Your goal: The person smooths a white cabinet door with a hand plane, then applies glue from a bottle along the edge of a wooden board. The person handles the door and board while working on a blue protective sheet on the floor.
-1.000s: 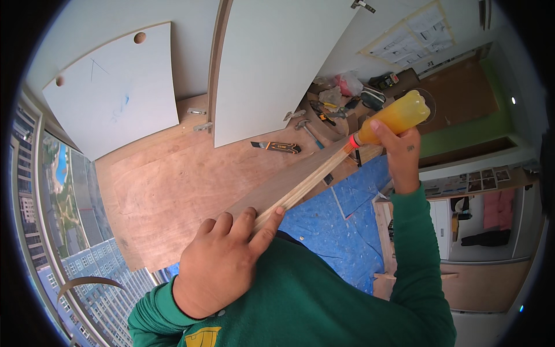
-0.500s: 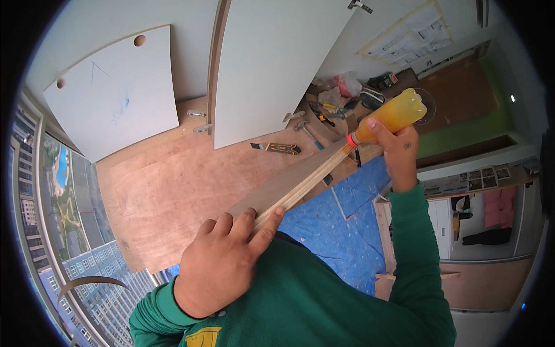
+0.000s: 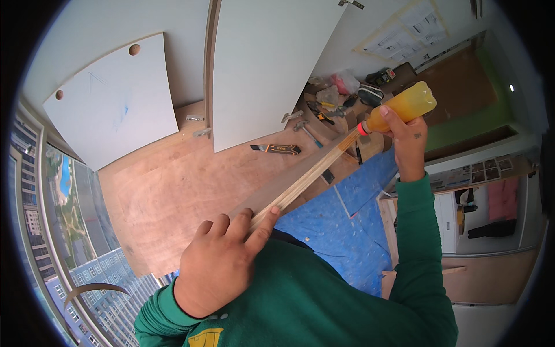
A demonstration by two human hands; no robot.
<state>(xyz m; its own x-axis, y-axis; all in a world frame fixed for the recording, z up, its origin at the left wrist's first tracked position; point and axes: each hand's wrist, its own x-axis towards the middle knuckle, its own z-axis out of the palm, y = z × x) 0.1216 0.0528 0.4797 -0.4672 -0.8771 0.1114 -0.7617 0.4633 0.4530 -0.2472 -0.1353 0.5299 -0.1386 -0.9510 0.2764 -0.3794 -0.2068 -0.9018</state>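
My left hand (image 3: 217, 266) is closed over the near end of a long narrow plywood strip (image 3: 315, 176), its thumb side pressed along the pale layered edge. The strip runs diagonally away to the upper right, edge up. In my right hand (image 3: 410, 144) is a clear plastic bottle (image 3: 404, 107) of yellow glue. It is tipped, base up to the right, and its red cap end meets or hovers just over the strip's far end. Around there the edge looks darker and yellowish, as if wet. My right fingers behind the bottle are partly hidden.
On the wooden worktop (image 3: 156, 191) lie a utility knife (image 3: 276, 149) and a hammer (image 3: 308, 133). Loose tools and bags crowd the far corner. A white cabinet door (image 3: 263, 69) stands upright behind; a white panel (image 3: 118, 104) leans left. Blue sheeting (image 3: 352, 214) covers the floor.
My right hand and the bottle have moved slightly right, toward the strip's far end. The yellowish stretch of edge looks longer. My left hand keeps its hold.
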